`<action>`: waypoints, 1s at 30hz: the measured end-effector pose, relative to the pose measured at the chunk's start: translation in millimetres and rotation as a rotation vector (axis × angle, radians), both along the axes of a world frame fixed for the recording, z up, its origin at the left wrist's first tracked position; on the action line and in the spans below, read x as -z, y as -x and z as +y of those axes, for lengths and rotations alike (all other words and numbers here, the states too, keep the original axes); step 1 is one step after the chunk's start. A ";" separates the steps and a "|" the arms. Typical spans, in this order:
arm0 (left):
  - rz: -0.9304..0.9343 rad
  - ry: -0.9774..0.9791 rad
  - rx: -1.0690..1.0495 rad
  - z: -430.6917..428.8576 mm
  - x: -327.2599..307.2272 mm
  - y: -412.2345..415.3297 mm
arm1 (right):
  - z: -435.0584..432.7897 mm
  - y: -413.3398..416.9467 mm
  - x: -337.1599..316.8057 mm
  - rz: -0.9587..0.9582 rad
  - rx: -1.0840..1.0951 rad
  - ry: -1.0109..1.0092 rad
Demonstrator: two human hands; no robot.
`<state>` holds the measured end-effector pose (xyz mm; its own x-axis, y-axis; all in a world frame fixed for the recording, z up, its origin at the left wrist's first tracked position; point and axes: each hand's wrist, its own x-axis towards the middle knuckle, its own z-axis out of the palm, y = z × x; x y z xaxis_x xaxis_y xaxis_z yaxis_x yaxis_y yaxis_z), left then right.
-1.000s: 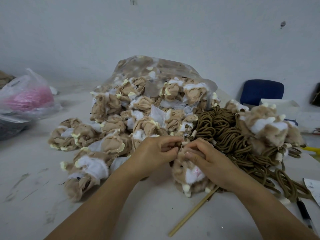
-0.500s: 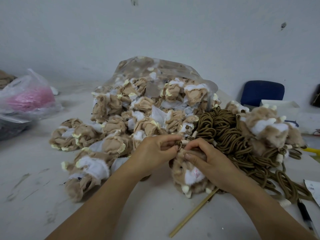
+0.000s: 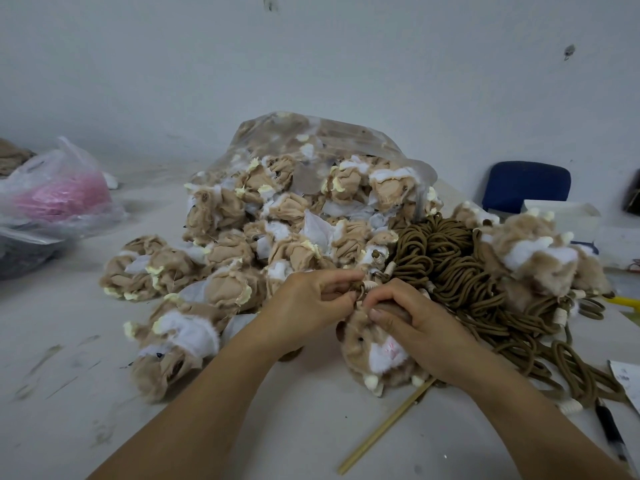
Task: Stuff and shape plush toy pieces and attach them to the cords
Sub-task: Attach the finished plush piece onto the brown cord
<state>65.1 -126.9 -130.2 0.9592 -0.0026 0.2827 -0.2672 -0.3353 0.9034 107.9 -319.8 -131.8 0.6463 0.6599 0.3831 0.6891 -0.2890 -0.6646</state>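
A stuffed tan and white plush toy (image 3: 377, 355) with a pink nose stands on the white table (image 3: 86, 393) under my hands. My right hand (image 3: 415, 323) grips its top from the right. My left hand (image 3: 308, 310) pinches a small ring and cord end (image 3: 363, 289) at the toy's top, fingertips of both hands nearly touching. Brown cords (image 3: 450, 268) lie in a heap just behind and right. A pile of unstuffed inside-out plush pieces (image 3: 277, 230) spills from a clear bag (image 3: 329, 140) beyond my hands.
Finished plush toys on cords (image 3: 533, 258) lie at the right. A thin wooden stick (image 3: 388, 431) lies under my right wrist. A black pen (image 3: 613, 434) and paper (image 3: 627, 379) sit at the right edge. A bag with pink stuff (image 3: 59, 199) is far left, a blue chair (image 3: 526, 185) far right.
My hands have stayed on the toy's top with only small finger movements at the ring; the toy and cords have not shifted noticeably.
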 end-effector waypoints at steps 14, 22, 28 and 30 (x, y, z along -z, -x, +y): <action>-0.001 0.007 0.004 0.9 -1.4 -0.3 | 0.1 2.5 -2.3 0.076 -0.012 -0.011; 0.009 -0.111 0.020 0.5 -3.7 2.0 | 2.8 2.3 -2.0 0.008 -0.066 -0.019; -0.011 -0.106 0.033 0.3 -2.4 2.3 | 4.2 3.5 -3.5 -0.093 -0.054 -0.026; -0.014 -0.106 0.043 0.5 -1.5 1.9 | 4.0 3.2 -3.1 -0.087 -0.035 -0.037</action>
